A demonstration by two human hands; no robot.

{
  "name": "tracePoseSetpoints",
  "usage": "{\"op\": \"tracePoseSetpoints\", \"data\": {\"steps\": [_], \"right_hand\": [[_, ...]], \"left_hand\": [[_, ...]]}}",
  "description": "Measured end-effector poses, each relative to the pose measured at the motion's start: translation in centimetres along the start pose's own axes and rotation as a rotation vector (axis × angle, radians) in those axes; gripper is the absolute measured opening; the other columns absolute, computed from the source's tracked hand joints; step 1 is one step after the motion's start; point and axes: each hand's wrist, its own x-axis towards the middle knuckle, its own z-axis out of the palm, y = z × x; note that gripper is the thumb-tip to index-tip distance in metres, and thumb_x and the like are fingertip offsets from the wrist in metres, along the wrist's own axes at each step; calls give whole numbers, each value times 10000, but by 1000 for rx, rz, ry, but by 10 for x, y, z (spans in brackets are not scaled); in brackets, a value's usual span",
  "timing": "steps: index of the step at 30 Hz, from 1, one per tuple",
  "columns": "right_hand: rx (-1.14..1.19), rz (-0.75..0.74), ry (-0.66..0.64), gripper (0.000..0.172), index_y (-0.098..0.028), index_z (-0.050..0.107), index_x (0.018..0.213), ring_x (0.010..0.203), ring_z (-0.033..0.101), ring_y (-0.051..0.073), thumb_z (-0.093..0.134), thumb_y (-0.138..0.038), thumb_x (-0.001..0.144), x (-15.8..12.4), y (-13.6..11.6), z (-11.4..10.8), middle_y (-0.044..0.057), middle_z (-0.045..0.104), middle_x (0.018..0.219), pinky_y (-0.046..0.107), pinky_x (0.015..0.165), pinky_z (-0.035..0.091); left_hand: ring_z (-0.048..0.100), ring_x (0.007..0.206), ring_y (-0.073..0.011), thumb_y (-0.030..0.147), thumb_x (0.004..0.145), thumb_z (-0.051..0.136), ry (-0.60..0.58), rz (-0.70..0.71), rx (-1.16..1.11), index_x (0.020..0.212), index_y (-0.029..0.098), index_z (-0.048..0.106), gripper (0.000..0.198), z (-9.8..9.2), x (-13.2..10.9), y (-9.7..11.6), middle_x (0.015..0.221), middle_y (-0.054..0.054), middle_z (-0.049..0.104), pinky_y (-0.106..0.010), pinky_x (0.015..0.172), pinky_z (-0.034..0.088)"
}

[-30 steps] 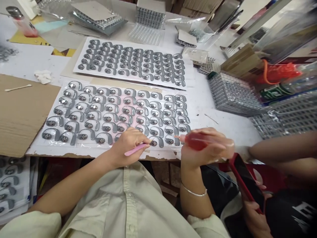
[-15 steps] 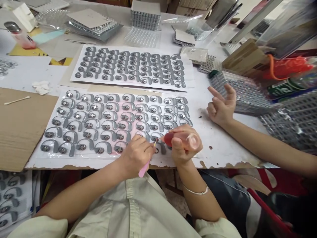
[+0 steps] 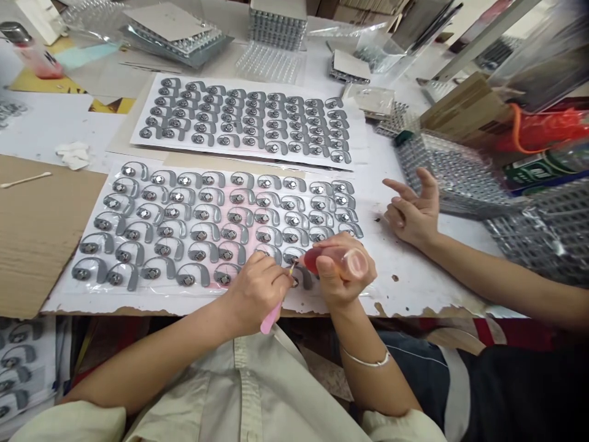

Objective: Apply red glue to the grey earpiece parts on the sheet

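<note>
My left hand (image 3: pixel 258 287) is closed around pink tweezers (image 3: pixel 270 319), whose tips point up and right, close to the nozzle of a bottle. That squeeze bottle (image 3: pixel 335 263) of red liquid lies tilted in my closed right hand (image 3: pixel 346 288), its nozzle aimed left. Beneath both hands is a plastic-covered white sheet (image 3: pixel 161 294) with rows of grey hook-shaped pieces (image 3: pixel 191 273), each bearing a shiny round stone setting. My hands hide some pieces at the sheet's lower right. Whether the tweezers grip anything is too small to tell.
A second sheet (image 3: pixel 151 92) of similar pieces lies behind. At right, another person's hand (image 3: pixel 414 212) rests over the table near a stone-filled clear tray (image 3: pixel 453 169). Cardboard (image 3: pixel 46 227) with a cotton swab (image 3: pixel 25 180) lies left; a red-liquid bottle (image 3: pixel 34 52) stands far left.
The view has shifted slightly. My hands keep almost the same pose, tweezers and bottle still held close together. The other person's fingers have moved a little.
</note>
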Motion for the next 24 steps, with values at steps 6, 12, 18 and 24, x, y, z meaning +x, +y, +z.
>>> {"op": "tracePoseSetpoints", "data": {"steps": [6, 12, 18, 24], "right_hand": [[-2, -2, 31, 106, -160, 610, 865, 627, 571, 174, 632, -247, 808, -4, 4, -1, 50, 604, 732, 337, 556, 458], [-8, 2, 29, 124, -166, 609, 846, 613, 564, 167, 621, -287, 823, -3, 2, 0, 45, 600, 716, 332, 552, 451], [-45, 18, 57, 114, -173, 605, 858, 627, 577, 170, 622, -280, 823, -6, 5, -1, 41, 609, 732, 334, 560, 467], [-34, 27, 62, 135, -158, 607, 853, 615, 571, 174, 629, -286, 818, -7, 5, -3, 45, 605, 721, 342, 552, 467]], "left_hand": [[449, 655, -157, 71, 819, 482, -4, -14, -4, 694, 146, 514, 149, -1, 0, 1, 742, -64, 623, -321, 620, 343], [463, 658, -153, 63, 820, 487, -11, -29, -4, 666, 151, 494, 177, 0, -1, 1, 742, -62, 625, -320, 623, 346], [475, 669, -153, 44, 789, 506, 1, -34, -30, 701, 144, 509, 133, 1, -2, 0, 763, -59, 633, -325, 633, 355], [476, 664, -156, 40, 800, 487, 11, -31, -35, 722, 147, 527, 139, 0, -1, 0, 740, -58, 622, -324, 624, 354]]}}
